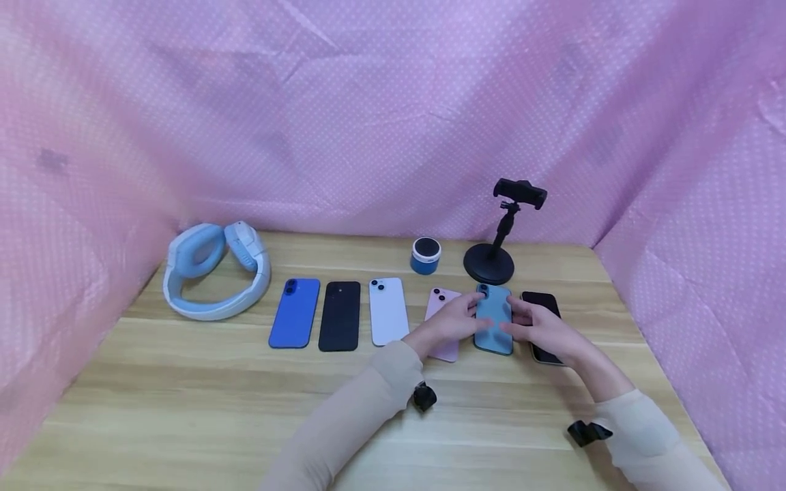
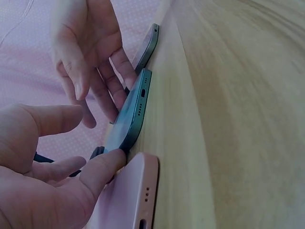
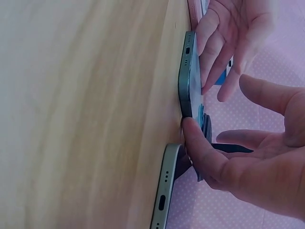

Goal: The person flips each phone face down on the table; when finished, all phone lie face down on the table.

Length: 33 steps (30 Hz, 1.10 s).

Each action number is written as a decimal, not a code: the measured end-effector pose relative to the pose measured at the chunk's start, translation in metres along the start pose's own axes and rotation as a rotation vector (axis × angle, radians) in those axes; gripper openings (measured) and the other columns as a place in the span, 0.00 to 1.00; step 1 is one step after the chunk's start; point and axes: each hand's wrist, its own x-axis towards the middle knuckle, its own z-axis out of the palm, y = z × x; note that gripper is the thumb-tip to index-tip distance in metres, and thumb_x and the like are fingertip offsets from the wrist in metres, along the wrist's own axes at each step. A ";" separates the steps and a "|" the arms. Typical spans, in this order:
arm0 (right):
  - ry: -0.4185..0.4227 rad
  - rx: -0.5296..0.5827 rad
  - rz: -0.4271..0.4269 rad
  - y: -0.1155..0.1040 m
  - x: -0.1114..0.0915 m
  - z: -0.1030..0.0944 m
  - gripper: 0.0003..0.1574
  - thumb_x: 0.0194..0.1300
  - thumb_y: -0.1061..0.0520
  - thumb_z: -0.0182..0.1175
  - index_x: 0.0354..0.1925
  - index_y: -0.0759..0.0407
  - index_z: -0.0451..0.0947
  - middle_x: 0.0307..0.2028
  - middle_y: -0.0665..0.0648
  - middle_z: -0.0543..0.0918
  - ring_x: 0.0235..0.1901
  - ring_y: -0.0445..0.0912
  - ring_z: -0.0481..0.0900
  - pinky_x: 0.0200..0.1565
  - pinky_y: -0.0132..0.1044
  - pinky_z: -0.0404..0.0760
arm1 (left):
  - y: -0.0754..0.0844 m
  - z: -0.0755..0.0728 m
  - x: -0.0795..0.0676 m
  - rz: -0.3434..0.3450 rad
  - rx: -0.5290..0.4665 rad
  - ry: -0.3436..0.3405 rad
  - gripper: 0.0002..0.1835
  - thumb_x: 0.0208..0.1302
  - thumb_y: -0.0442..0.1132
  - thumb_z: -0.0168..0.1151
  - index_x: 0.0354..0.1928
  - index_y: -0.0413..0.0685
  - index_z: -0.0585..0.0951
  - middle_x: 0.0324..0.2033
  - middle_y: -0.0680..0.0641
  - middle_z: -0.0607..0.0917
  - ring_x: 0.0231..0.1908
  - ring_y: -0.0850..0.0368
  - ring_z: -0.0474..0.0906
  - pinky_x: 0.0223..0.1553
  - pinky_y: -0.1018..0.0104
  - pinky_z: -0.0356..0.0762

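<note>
A teal phone [image 1: 494, 341] lies back up on the table between both hands. My left hand [image 1: 453, 320] reaches over a pink phone [image 1: 437, 305], its fingertips at the teal phone's left edge. At the opposite edge are the fingers of my right hand [image 1: 546, 333], which partly covers a dark phone [image 1: 546, 299] lying to the right. In the left wrist view, the left thumb stands raised away from the teal phone [image 2: 139, 105]. The right wrist view has one right fingertip low against the teal phone's side [image 3: 185, 90], with that thumb lifted too.
Blue [image 1: 295, 314], black [image 1: 340, 317] and white [image 1: 389, 314] phones lie in a row to the left. Pale blue headphones [image 1: 217, 310] rest at the far left. Behind the phones stand a small round speaker [image 1: 426, 258] and a black phone stand [image 1: 489, 266], before a pink dotted curtain [image 1: 368, 136].
</note>
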 end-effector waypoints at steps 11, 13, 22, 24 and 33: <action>0.002 0.039 -0.016 0.001 0.006 0.001 0.51 0.74 0.54 0.60 0.76 0.77 0.43 0.76 0.76 0.49 0.72 0.69 0.55 0.53 0.33 0.80 | 0.000 -0.003 -0.005 -0.010 0.071 0.025 0.36 0.70 0.51 0.65 0.77 0.55 0.65 0.74 0.50 0.66 0.72 0.57 0.64 0.69 0.62 0.65; 0.007 0.043 -0.007 0.000 0.005 -0.001 0.51 0.75 0.54 0.60 0.76 0.77 0.43 0.75 0.77 0.50 0.72 0.69 0.55 0.53 0.34 0.80 | 0.001 -0.002 -0.004 -0.004 0.081 0.019 0.36 0.70 0.51 0.65 0.77 0.55 0.65 0.74 0.51 0.66 0.72 0.57 0.63 0.69 0.62 0.65; 0.012 0.107 0.053 -0.001 0.002 -0.004 0.52 0.75 0.53 0.59 0.77 0.75 0.41 0.77 0.75 0.47 0.73 0.66 0.53 0.60 0.45 0.78 | 0.002 0.003 0.001 -0.024 0.088 0.012 0.36 0.69 0.52 0.66 0.76 0.57 0.66 0.74 0.53 0.67 0.72 0.58 0.63 0.70 0.62 0.64; 0.012 0.134 0.067 -0.001 0.002 -0.004 0.51 0.76 0.52 0.59 0.78 0.74 0.40 0.77 0.74 0.45 0.74 0.65 0.53 0.61 0.46 0.77 | 0.003 0.004 0.001 -0.025 0.085 0.009 0.36 0.69 0.51 0.66 0.76 0.56 0.66 0.74 0.53 0.67 0.72 0.58 0.63 0.70 0.62 0.64; -0.010 0.290 0.082 -0.001 -0.001 -0.006 0.51 0.78 0.53 0.56 0.79 0.69 0.36 0.78 0.73 0.38 0.76 0.63 0.43 0.67 0.57 0.67 | 0.004 0.006 0.000 -0.054 0.079 0.018 0.36 0.69 0.52 0.67 0.75 0.57 0.67 0.73 0.51 0.69 0.71 0.57 0.64 0.69 0.61 0.65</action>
